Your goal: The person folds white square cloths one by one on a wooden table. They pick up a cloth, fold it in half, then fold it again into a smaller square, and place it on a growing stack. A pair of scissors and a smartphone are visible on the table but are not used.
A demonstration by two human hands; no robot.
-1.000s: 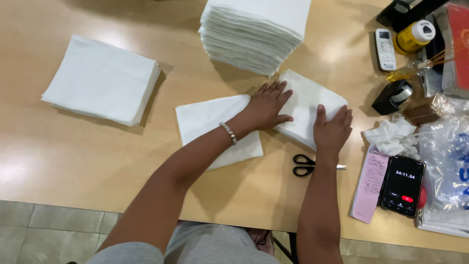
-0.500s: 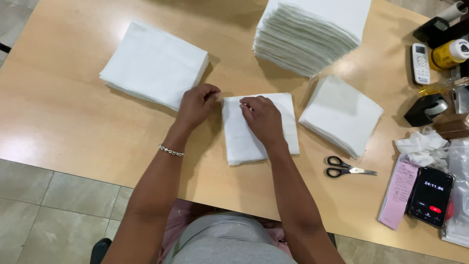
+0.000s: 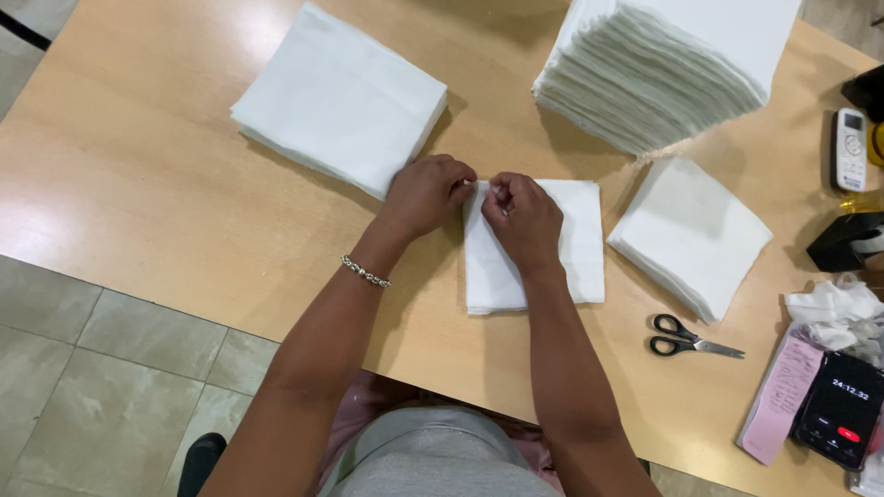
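Observation:
A folded white cloth (image 3: 562,248) lies on the wooden table (image 3: 138,184) in front of me. My left hand (image 3: 425,193) and my right hand (image 3: 523,216) meet at its upper left corner, fingers pinching the edge of the fabric. A chain bracelet sits on my left wrist. To the left lies a stack of folded white cloths (image 3: 341,97), to the right a smaller folded pile (image 3: 691,235), and at the back right a tall stack of white cloths (image 3: 672,64).
Black-handled scissors (image 3: 692,337) lie right of my right forearm. At the right edge are a phone with a lit screen (image 3: 843,410), a pink paper slip (image 3: 783,396), crumpled white cloth (image 3: 833,308), a white remote (image 3: 849,149) and a black tape dispenser (image 3: 843,241).
My view has shifted left. Both hands left the right pile and came to the middle cloth; they now pinch its upper left corner together.

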